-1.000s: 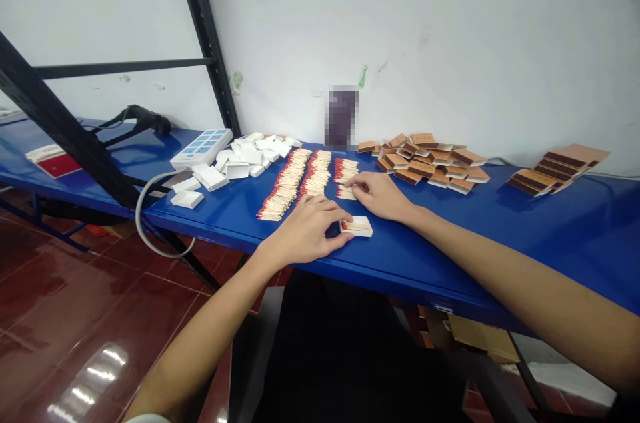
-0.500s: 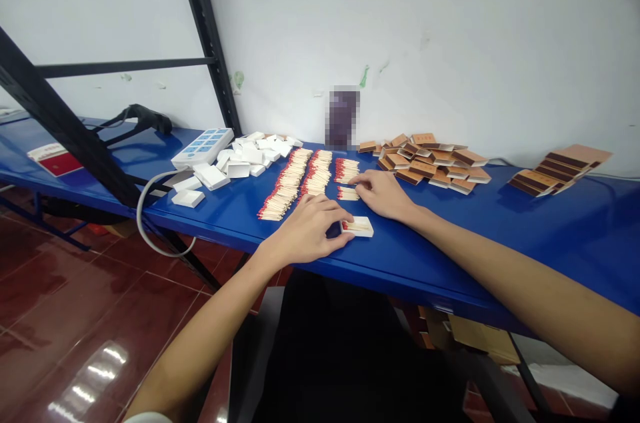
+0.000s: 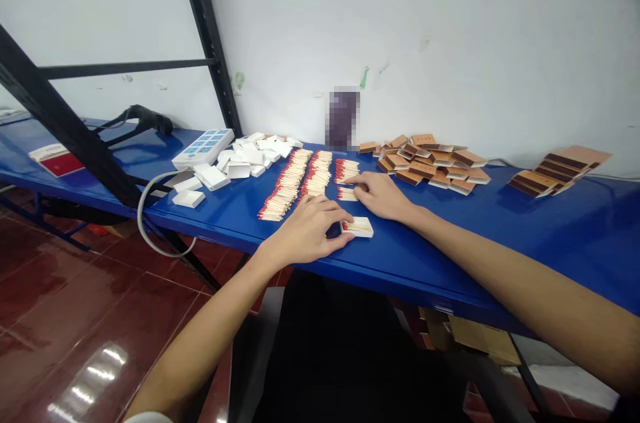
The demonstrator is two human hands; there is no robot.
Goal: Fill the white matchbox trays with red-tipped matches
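On the blue table's front part lies a small white matchbox tray (image 3: 364, 228) with a few red-headed matches in it. My left hand (image 3: 313, 226) grips its left end between thumb and fingers. Just behind, my right hand (image 3: 379, 194) rests at a short column of matches. Its index finger reaches out onto the matches, with the thumb apart at the right end of a small separated group of matches (image 3: 345, 194). Behind that group is a larger bunch (image 3: 347, 170). Two longer rows of matches, the left row (image 3: 286, 184) and the middle row (image 3: 317, 173), lie to the left.
White empty trays (image 3: 250, 155) are heaped at the back left beside a white box with blue panels (image 3: 204, 148). Brown matchbox sleeves (image 3: 430, 160) are piled back right, with more stacked sleeves (image 3: 557, 170) farther right. A grey cable (image 3: 141, 210) loops by the black post.
My right index finger has slid slightly left over the matches, and the hand with it. My left hand and the tray look unchanged.
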